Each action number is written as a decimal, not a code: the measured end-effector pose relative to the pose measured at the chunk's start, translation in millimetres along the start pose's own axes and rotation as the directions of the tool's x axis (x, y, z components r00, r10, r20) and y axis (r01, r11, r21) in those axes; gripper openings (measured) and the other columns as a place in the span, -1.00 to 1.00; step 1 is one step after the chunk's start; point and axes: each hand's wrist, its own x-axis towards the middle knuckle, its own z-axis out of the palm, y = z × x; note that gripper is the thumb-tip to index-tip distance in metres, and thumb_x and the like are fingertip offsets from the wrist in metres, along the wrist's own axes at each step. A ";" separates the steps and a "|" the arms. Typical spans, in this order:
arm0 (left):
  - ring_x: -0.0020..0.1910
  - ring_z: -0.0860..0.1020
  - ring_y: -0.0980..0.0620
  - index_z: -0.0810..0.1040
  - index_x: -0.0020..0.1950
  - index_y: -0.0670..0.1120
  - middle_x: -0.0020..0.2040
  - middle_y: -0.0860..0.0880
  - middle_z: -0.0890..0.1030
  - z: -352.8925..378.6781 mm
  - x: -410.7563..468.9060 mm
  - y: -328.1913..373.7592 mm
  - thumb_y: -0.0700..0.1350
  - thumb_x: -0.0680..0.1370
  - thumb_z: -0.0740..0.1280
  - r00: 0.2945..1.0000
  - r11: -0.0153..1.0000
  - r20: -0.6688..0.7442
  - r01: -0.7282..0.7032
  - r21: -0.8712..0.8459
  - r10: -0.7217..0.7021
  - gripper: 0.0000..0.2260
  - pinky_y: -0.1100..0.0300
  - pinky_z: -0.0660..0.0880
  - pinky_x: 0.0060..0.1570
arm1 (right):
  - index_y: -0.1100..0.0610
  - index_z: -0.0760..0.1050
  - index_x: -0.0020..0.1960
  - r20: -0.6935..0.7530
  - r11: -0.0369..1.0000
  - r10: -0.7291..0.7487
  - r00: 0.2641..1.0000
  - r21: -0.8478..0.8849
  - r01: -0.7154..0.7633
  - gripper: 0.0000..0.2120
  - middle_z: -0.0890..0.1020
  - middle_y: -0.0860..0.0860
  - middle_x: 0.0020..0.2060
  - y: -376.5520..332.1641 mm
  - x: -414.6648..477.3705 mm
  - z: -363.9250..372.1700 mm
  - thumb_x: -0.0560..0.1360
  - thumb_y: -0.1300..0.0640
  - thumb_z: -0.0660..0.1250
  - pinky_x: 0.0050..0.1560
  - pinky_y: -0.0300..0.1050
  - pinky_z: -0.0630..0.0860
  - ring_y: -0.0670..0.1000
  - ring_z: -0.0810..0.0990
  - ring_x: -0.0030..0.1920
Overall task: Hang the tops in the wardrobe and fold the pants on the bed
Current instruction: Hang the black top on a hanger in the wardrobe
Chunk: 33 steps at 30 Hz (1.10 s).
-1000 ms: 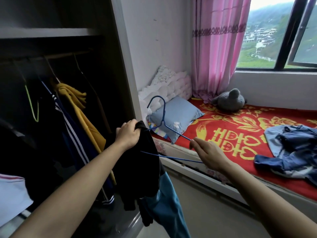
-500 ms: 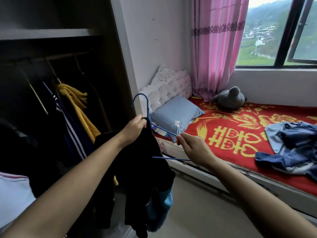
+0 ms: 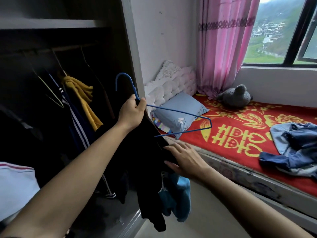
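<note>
Blue wire hanger (image 3: 180, 115) over a black top (image 3: 147, 169) with a bright blue part (image 3: 178, 200) below. In the wardrobe (image 3: 109, 40), mustard yellow top (image 3: 82, 97), navy top (image 3: 77, 127) with white stripes. Red bedspread (image 3: 240, 134) with yellow flowers and characters. Light blue pillow (image 3: 180, 110), white flower on it. Pink curtain (image 3: 223, 45), dark patterned band. Grey plush (image 3: 236, 97). Faded blue denim pants (image 3: 295, 145).

- Daylight enters through the window (image 3: 281, 31), lighting the bed (image 3: 240, 134).
- The wardrobe (image 3: 51, 83) interior is dim and shadowed.
- Wide-angle bending shows at the edges; focus is slightly soft.
</note>
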 end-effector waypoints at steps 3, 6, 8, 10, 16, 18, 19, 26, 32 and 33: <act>-0.08 0.55 -0.27 0.44 -0.06 -0.15 -0.12 -0.28 0.58 -5.1 2.4 4.6 0.02 0.63 0.17 1.000 1.000 0.005 -0.018 -0.006 0.018 -0.75 -0.08 0.49 -0.02 | 0.01 0.55 0.08 0.117 0.998 0.014 0.993 -0.057 -0.007 -0.80 0.65 -0.07 -0.07 1.0 1.5 8.4 0.56 -0.04 0.23 0.36 0.03 0.22 0.03 0.57 0.12; -0.05 0.57 -0.22 0.47 0.06 -0.18 -0.10 -0.22 0.59 -8.4 4.3 -5.3 0.04 0.64 0.15 1.000 0.997 0.009 -0.007 0.079 0.006 -0.71 -0.09 0.52 0.02 | 0.00 0.52 -0.11 0.095 0.992 0.049 0.994 -0.122 -0.037 -0.81 0.65 -0.07 -0.20 8.2 -1.9 5.1 0.54 -0.09 0.24 0.42 0.18 0.17 0.03 0.58 0.09; 0.01 0.58 -0.19 0.46 0.15 -0.17 -0.03 -0.17 0.60 -11.7 6.2 -18.9 0.07 0.65 0.13 1.000 0.986 0.003 0.029 0.163 -0.030 -0.68 -0.07 0.52 0.06 | -0.01 0.52 -0.15 0.068 0.983 0.104 0.992 -0.162 -0.092 -0.71 0.65 -0.07 -0.21 18.5 -5.9 -4.4 0.55 -0.19 0.19 0.41 0.25 0.20 0.07 0.57 0.09; 0.01 0.58 -0.22 0.45 0.19 -0.18 -0.02 -0.17 0.60 -14.7 6.9 -37.0 0.09 0.65 0.11 0.999 0.956 0.006 0.036 0.291 -0.040 -0.64 -0.06 0.51 0.02 | -0.01 0.53 -0.14 0.062 0.970 0.144 0.988 -0.208 -0.129 -0.63 0.62 -0.08 -0.22 31.6 -8.0 -17.4 0.58 -0.23 0.11 0.39 0.26 0.22 0.10 0.57 0.05; -0.11 0.60 -0.17 0.43 0.20 -0.17 -0.18 -0.07 0.53 1.1 -0.7 -60.2 0.09 0.66 0.08 0.995 0.902 0.104 -0.035 0.430 -0.011 -0.64 0.06 0.42 -0.19 | 0.00 0.52 -0.09 0.029 0.941 0.050 0.998 -0.338 -0.037 -0.57 0.54 -0.06 -0.25 48.4 10.4 -36.1 0.63 -0.25 0.02 0.23 0.11 0.34 0.07 0.50 -0.10; -0.20 0.58 -0.11 0.43 0.17 -0.15 -0.24 -0.03 0.50 5.9 -0.5 -60.5 0.07 0.66 0.08 0.994 0.887 0.104 -0.071 0.456 0.027 -0.67 0.10 0.38 -0.24 | 0.00 0.50 -0.12 -0.012 0.931 0.010 1.000 -0.365 -0.013 -0.58 0.53 -0.05 -0.26 47.2 21.7 -39.2 0.64 -0.23 0.02 0.20 0.08 0.34 0.06 0.49 -0.12; -0.21 0.57 -0.09 0.43 0.18 -0.15 -0.24 -0.01 0.49 4.7 1.4 -61.3 0.07 0.66 0.08 0.995 0.888 0.093 -0.067 0.454 0.028 -0.67 0.10 0.37 -0.24 | 0.00 0.50 -0.13 -0.012 0.925 -0.007 1.000 -0.380 0.002 -0.57 0.54 -0.06 -0.26 48.3 25.4 -41.5 0.64 -0.23 0.02 0.19 0.07 0.33 0.06 0.48 -0.12; -0.22 0.49 0.05 0.45 0.09 -0.12 -0.21 0.04 0.49 -11.0 18.0 -79.1 0.05 0.66 0.13 0.989 0.976 -0.013 0.147 0.159 -0.147 -0.74 0.12 0.36 -0.16 | -0.03 0.52 -0.18 0.110 0.905 -0.013 0.994 -0.422 0.058 -0.46 0.56 -0.11 -0.33 65.7 26.1 -48.1 0.65 -0.28 -0.09 0.28 0.10 0.28 0.02 0.50 -0.13; -0.12 0.55 0.00 0.45 0.10 -0.11 -0.18 -0.01 0.52 -5.3 15.9 -83.6 0.04 0.66 0.14 0.969 0.971 0.081 0.237 -0.028 -0.234 -0.76 0.10 0.45 -0.09 | -0.06 0.57 -0.12 0.122 0.885 0.040 0.992 -0.464 0.021 -0.38 0.60 -0.12 -0.27 76.5 30.6 -48.2 0.63 -0.33 -0.18 0.28 0.10 0.25 0.03 0.50 -0.08; -0.12 0.55 -0.02 0.46 0.10 -0.11 -0.18 -0.02 0.52 -4.6 15.3 -84.7 0.04 0.66 0.14 0.970 0.973 0.085 0.230 -0.017 -0.228 -0.76 0.11 0.45 -0.10 | -0.06 0.57 -0.14 0.107 0.886 0.033 0.994 -0.464 0.020 -0.38 0.59 -0.12 -0.29 78.0 30.2 -48.7 0.63 -0.33 -0.17 0.27 0.10 0.26 0.03 0.49 -0.10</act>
